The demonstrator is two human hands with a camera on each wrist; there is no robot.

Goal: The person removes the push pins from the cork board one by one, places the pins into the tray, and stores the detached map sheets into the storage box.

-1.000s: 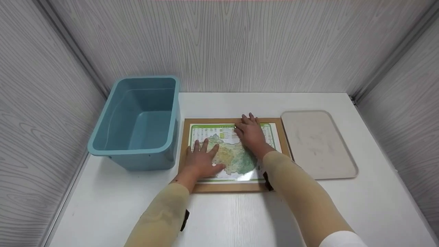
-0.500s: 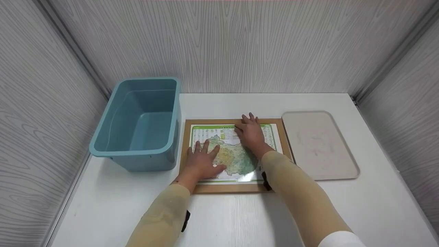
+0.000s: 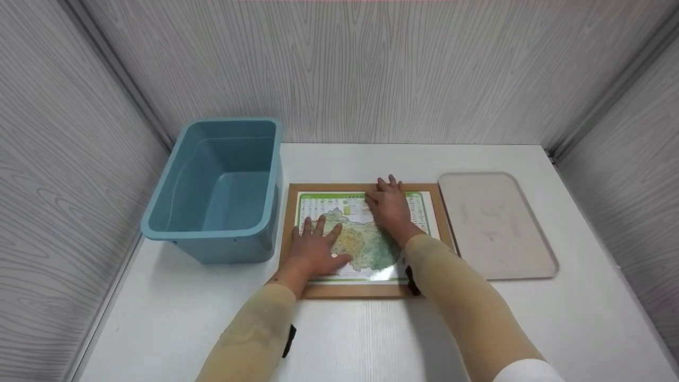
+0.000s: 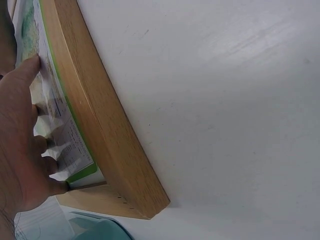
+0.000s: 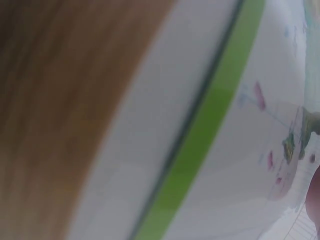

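The framed map (image 3: pixel 366 239) lies flat on the white desk (image 3: pixel 371 339), its long axis running left to right, top edge toward the back wall. The left hand (image 3: pixel 315 249) and right hand (image 3: pixel 391 208) rest on it with fingers spread flat, holding nothing. The blue bin (image 3: pixel 217 188) sits just left of the map, the beige tray (image 3: pixel 496 225) just right; bare desk lies in front. The right wrist view is blurred.

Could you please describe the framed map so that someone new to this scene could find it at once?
On the white table, look between the blue tub and the beige tray. The framed map lies flat there, with the left hand and right hand resting on it. Its wooden frame and green-bordered print set it apart.
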